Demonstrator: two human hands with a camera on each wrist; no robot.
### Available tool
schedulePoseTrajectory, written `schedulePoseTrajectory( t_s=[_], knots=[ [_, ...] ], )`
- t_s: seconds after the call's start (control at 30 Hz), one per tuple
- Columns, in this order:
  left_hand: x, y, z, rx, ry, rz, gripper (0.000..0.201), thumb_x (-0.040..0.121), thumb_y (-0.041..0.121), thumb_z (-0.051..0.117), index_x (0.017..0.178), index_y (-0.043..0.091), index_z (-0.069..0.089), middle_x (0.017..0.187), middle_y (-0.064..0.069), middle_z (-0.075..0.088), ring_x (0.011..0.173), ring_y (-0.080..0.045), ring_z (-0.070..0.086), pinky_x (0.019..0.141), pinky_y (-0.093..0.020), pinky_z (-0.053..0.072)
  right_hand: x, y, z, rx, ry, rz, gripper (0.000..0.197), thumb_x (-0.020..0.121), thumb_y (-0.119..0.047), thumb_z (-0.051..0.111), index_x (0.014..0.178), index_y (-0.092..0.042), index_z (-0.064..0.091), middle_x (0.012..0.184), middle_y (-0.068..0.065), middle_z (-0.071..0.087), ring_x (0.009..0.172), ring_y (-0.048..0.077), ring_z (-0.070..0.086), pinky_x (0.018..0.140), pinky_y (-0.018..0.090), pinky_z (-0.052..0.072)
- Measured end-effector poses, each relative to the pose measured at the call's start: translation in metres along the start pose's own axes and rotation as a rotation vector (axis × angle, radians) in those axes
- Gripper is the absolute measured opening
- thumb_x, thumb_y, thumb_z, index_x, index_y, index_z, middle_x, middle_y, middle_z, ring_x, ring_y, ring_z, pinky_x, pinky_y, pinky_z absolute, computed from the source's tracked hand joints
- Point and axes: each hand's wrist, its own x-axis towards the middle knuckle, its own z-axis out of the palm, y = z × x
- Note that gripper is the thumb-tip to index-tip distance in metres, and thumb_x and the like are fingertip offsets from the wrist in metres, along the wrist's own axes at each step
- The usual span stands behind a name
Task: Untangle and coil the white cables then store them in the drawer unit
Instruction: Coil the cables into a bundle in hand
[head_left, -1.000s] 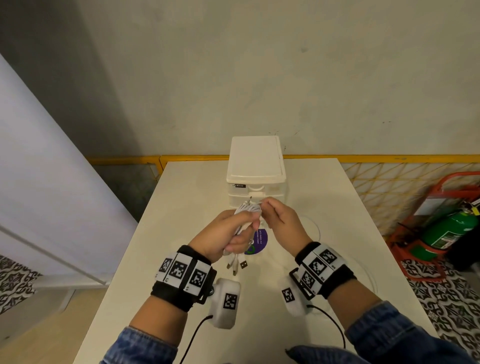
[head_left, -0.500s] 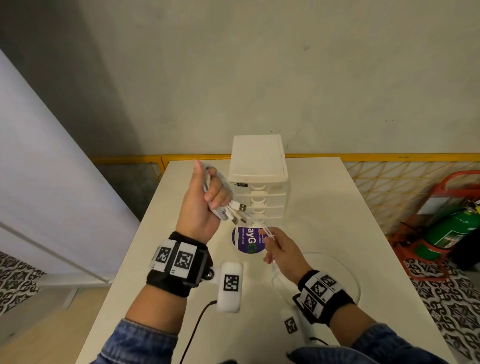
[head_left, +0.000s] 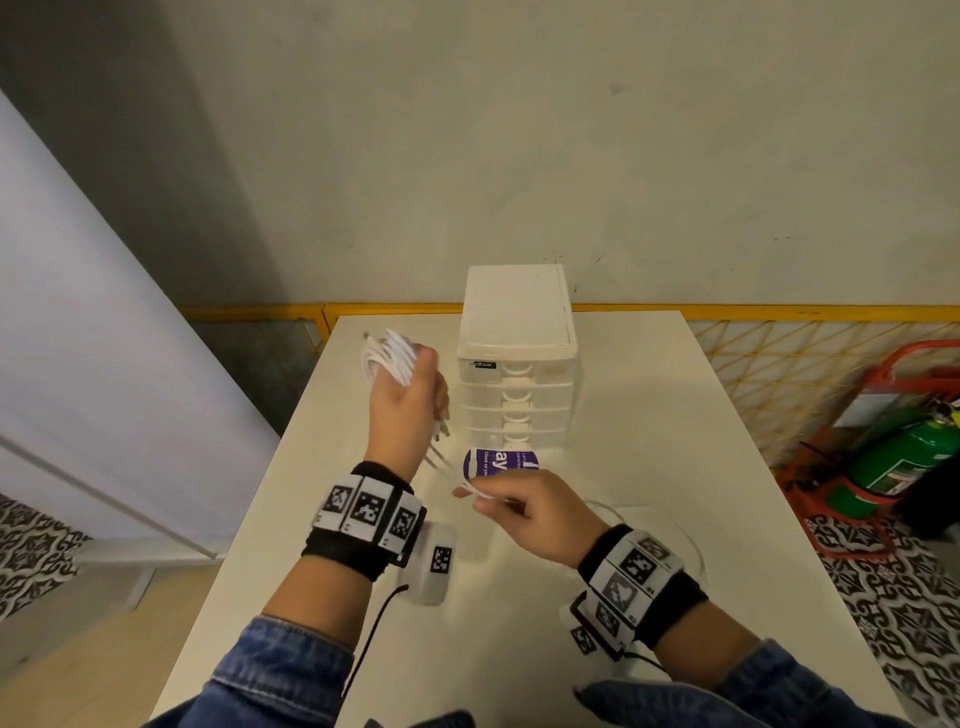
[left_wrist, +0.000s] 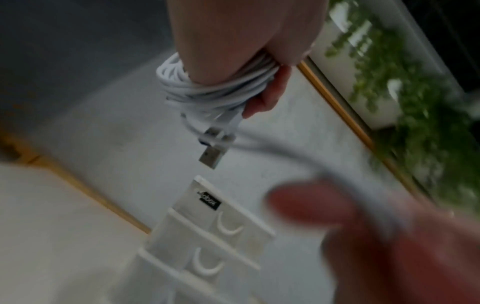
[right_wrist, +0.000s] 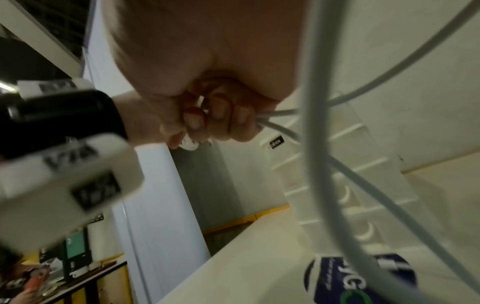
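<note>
The left hand (head_left: 402, 400) is raised beside the drawer unit (head_left: 517, 364), its fingers curled round a bundle of white cables (head_left: 387, 358) wound about the hand; in the left wrist view two USB plugs (left_wrist: 213, 148) dangle from the bundle. Strands run down and to the right to the right hand (head_left: 530, 512), which pinches a loose length low over the counter (head_left: 649, 415), just in front of a purple sticker (head_left: 501, 464). More cable lies in a wide loop on the counter to the right. All the drawers look closed.

To coil well, the right hand should probably feed the strand under light tension while the left holds the turns tight, so that no loop slips off the fingers and the plugs do not snag.

Compared with half a second ago, the left hand has moved farther up and left, the bundle now above its knuckles, and the right hand has drawn back toward the body, stretching the strands longer.
</note>
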Motion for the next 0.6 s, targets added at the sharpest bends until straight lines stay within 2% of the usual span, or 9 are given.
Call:
schedulePoseTrajectory(
  t_s=[0.07,0.13,0.17,0.23,0.3,0.33,0.43,0.53,0.6],
  knots=[
    [-0.004,-0.011,0.003,0.25,-0.151,0.048,0.019,0.092,0.025,0.053,0.079,0.011,0.051,0.055,-0.001,0.049,0.044,-0.01,0.046,0.047,-0.025,0.041,0.007,-0.009,-0.008,-0.02,0.073,-0.07,0.028,0.091,-0.036,0.049,0.109,-0.025,0.067,0.092,-0.001,0.072,0.087,0.007,0.064,0.079,0.026,0.051],
    [-0.007,-0.016,0.006,0.417,-0.341,0.03,0.034,0.089,0.035,0.058,0.07,0.007,0.053,0.051,0.0,0.052,0.044,-0.011,0.048,0.05,-0.028,0.042,0.012,-0.015,-0.018,-0.062,0.143,-0.125,0.026,0.09,-0.034,0.048,0.104,-0.023,0.068,0.074,-0.016,0.06,0.072,-0.004,0.055,0.069,0.014,0.043],
    [-0.008,-0.016,0.007,0.437,-0.423,-0.021,0.039,0.09,0.036,0.056,0.063,0.008,0.052,0.046,0.004,0.052,0.041,-0.01,0.047,0.05,-0.027,0.041,0.013,-0.018,-0.023,-0.076,0.167,-0.133,0.022,0.09,-0.032,0.05,0.101,-0.024,0.067,0.068,-0.021,0.054,0.068,-0.006,0.051,0.066,0.01,0.039],
    [-0.013,-0.013,0.009,0.427,-0.556,-0.162,0.047,0.095,0.038,0.048,0.054,0.014,0.049,0.038,0.004,0.049,0.036,-0.01,0.044,0.048,-0.022,0.04,0.014,-0.02,-0.034,-0.033,0.2,-0.076,0.011,0.087,-0.028,0.058,0.097,-0.029,0.057,0.061,-0.018,0.051,0.061,0.0,0.05,0.061,0.014,0.04],
    [-0.018,-0.012,0.011,0.426,-0.655,-0.279,0.058,0.095,0.051,0.035,0.05,0.016,0.049,0.039,0.001,0.047,0.037,-0.015,0.042,0.047,-0.02,0.039,0.016,-0.019,-0.044,0.024,0.191,-0.013,0.024,0.082,-0.024,0.066,0.096,-0.03,0.048,0.058,-0.009,0.048,0.055,0.009,0.048,0.059,0.026,0.041],
    [-0.02,-0.014,0.011,0.411,-0.692,-0.318,0.063,0.093,0.057,0.029,0.048,0.017,0.048,0.04,-0.001,0.044,0.038,-0.017,0.04,0.047,-0.021,0.037,0.017,-0.018,-0.048,0.02,0.178,0.007,0.028,0.081,-0.023,0.069,0.095,-0.03,0.046,0.058,-0.008,0.047,0.055,0.009,0.047,0.058,0.026,0.04],
    [-0.023,-0.015,0.01,0.285,-0.769,-0.424,0.066,0.09,0.065,0.027,0.062,0.008,0.049,0.044,-0.009,0.037,0.038,-0.018,0.033,0.045,-0.024,0.034,0.02,-0.01,-0.058,0.005,0.161,0.05,0.027,0.078,-0.019,0.071,0.093,-0.03,0.052,0.062,-0.009,0.048,0.058,0.006,0.047,0.06,0.022,0.039],
    [-0.024,-0.012,0.009,0.216,-0.824,-0.448,0.035,0.089,0.04,0.055,0.076,0.009,0.048,0.044,-0.002,0.036,0.035,-0.012,0.029,0.039,-0.021,0.027,0.02,0.006,-0.071,-0.014,0.201,0.024,0.018,0.079,-0.012,0.069,0.092,-0.025,0.069,0.073,-0.011,0.056,0.071,0.005,0.055,0.071,0.019,0.043],
    [-0.025,-0.012,0.01,0.202,-0.823,-0.467,0.025,0.089,0.022,0.062,0.074,0.009,0.047,0.04,0.003,0.036,0.032,-0.01,0.027,0.036,-0.021,0.022,0.021,0.014,-0.073,-0.011,0.206,0.002,0.018,0.08,-0.014,0.068,0.096,-0.021,0.073,0.075,-0.009,0.055,0.074,0.005,0.055,0.073,0.016,0.043]
  ],
)
